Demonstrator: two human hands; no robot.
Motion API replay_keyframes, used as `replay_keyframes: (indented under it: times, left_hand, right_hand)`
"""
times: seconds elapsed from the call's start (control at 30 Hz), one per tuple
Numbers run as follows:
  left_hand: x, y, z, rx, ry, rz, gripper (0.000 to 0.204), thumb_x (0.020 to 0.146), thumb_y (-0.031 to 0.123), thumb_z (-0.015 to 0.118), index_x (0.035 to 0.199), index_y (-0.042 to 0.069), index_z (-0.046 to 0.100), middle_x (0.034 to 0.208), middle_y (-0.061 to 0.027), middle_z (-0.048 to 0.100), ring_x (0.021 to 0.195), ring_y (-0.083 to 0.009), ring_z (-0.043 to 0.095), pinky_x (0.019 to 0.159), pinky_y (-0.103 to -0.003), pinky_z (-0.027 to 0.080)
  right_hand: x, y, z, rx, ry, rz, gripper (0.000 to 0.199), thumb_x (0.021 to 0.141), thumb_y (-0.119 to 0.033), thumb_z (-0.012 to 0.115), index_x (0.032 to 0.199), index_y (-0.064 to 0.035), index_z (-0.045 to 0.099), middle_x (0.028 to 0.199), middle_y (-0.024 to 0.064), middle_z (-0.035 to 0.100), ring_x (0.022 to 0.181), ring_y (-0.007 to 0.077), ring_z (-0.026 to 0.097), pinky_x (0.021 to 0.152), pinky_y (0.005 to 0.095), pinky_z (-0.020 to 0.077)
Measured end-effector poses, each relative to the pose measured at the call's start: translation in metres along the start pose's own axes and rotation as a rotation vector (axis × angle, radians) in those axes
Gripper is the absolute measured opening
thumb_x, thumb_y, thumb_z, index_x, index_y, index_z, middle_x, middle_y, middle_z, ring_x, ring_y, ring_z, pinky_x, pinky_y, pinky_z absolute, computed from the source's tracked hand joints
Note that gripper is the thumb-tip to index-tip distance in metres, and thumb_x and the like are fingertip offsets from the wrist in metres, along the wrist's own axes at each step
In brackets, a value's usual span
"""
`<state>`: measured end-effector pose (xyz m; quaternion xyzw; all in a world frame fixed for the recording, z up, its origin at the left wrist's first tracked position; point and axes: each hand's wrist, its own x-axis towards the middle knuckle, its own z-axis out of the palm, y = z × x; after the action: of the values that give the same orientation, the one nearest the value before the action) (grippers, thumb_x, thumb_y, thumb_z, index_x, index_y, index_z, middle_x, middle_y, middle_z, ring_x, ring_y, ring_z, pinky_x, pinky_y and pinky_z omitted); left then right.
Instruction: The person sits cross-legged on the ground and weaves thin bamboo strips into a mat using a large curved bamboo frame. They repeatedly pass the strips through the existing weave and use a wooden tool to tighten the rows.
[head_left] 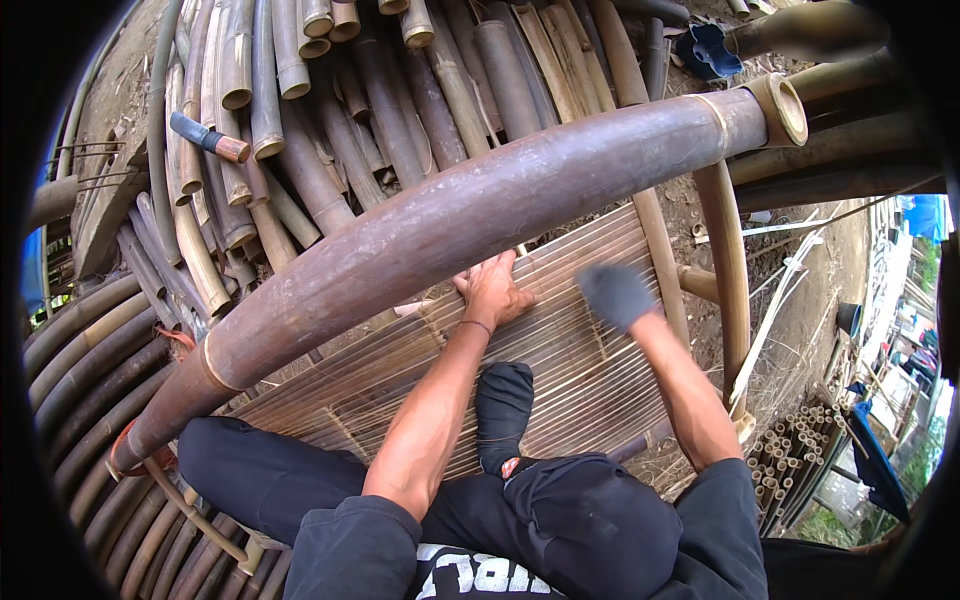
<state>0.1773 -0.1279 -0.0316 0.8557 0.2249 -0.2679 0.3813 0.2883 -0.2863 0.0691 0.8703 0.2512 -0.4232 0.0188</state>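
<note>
Flat, open-palmed press from bare left hand on pale woven mat of split bamboo slats, fingers spread, nothing clasped; hand sits at frame centre, fingertips right under thick brown-purple bamboo pole, contact with pole hard to tell. Right hand in dark grey glove, motion-blurred, just right of centre, hovering over or brushing mat; grip unclear, nothing visibly held. Mat spread across middle of frame, under pole and under dark-socked foot planted on near edge, lower centre. Slats run lower left to upper right, roughly parallel to pole; mat's long axis likely same diagonal, far end hidden behind pole. Pole's long axis from lower left up to upper right, open cut end with pale rim facing upper right corner, other end lost at lower left among stacked poles. Step in hand, as judged: pinning and flattening mat with one hand and foot while other hand works slats. Next move likely calls for steady downward pressure from left palm, gloved hand sliding along slat direction, not across, to avoid splinters and lifted strips. Pile of cut bamboo tubes filling upper left, bundle of thin bamboo sticks at lower right, end-on.
</note>
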Motion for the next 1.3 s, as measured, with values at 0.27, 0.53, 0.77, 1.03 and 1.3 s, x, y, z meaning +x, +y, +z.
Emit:
replay_keyframes:
  times: [0.27, 0.53, 0.77, 1.03, 1.3]
  left_hand:
    - [0.009, -0.004, 0.004, 0.019, 0.057, 0.03, 0.078, 0.065, 0.054, 0.083, 0.127, 0.016, 0.058, 0.123, -0.0112, 0.058, 0.121, -0.0326, 0.048, 0.1, -0.053, 0.028]
    - [-0.004, -0.008, -0.018, -0.199, -0.005, 0.108, 0.06, 0.073, 0.03, 0.076, 0.124, 0.007, 0.056, 0.126, -0.0185, 0.059, 0.12, -0.0407, 0.052, 0.1, -0.06, 0.035]
    - [-0.145, -0.155, -0.077, 0.302, 0.224, 0.792, 0.046, 0.083, 0.014, 0.065, 0.127, 0.006, 0.056, 0.127, -0.0103, 0.056, 0.123, -0.0265, 0.051, 0.105, -0.041, 0.041]
    - [-0.276, -0.371, -0.21, 0.881, -0.126, 0.753, 0.035, 0.084, 0.021, 0.06, 0.116, 0.009, 0.059, 0.115, -0.0049, 0.056, 0.109, -0.02, 0.054, 0.093, -0.034, 0.044]
    - [-0.271, -0.439, -0.185, 0.689, 0.125, 0.961, 0.02, 0.078, 0.019, 0.061, 0.095, 0.009, 0.062, 0.091, -0.0032, 0.053, 0.09, -0.0189, 0.055, 0.084, -0.034, 0.048]
  right_hand:
    - [-0.013, 0.019, 0.08, 0.179, 0.172, -0.21, 0.035, 0.1, -0.028, 0.043, 0.098, 0.0006, 0.063, 0.094, 0.0268, 0.067, 0.087, 0.0456, 0.064, 0.078, 0.052, 0.051]
    - [-0.04, 0.039, 0.111, 0.744, 0.337, 0.236, 0.035, 0.099, -0.028, 0.052, 0.086, 0.0035, 0.059, 0.074, 0.0123, 0.059, 0.067, 0.0213, 0.052, 0.066, 0.0399, 0.0443]
    - [-0.138, 0.061, 0.196, 0.807, 0.479, 0.501, 0.027, 0.098, -0.026, 0.055, 0.097, 0.0001, 0.061, 0.081, 0.0113, 0.062, 0.075, 0.0209, 0.058, 0.072, 0.037, 0.0478]
    - [-0.216, 0.037, 0.278, 0.383, 0.463, 0.569, 0.025, 0.097, -0.023, 0.059, 0.107, -0.0008, 0.064, 0.089, 0.0114, 0.067, 0.084, 0.0209, 0.063, 0.08, 0.0355, 0.0499]
    - [-0.19, -0.092, 0.183, 0.39, 0.526, 0.176, 0.033, 0.096, -0.017, 0.06, 0.123, 0.002, 0.061, 0.109, 0.0168, 0.071, 0.106, 0.0236, 0.066, 0.094, 0.0322, 0.0483]
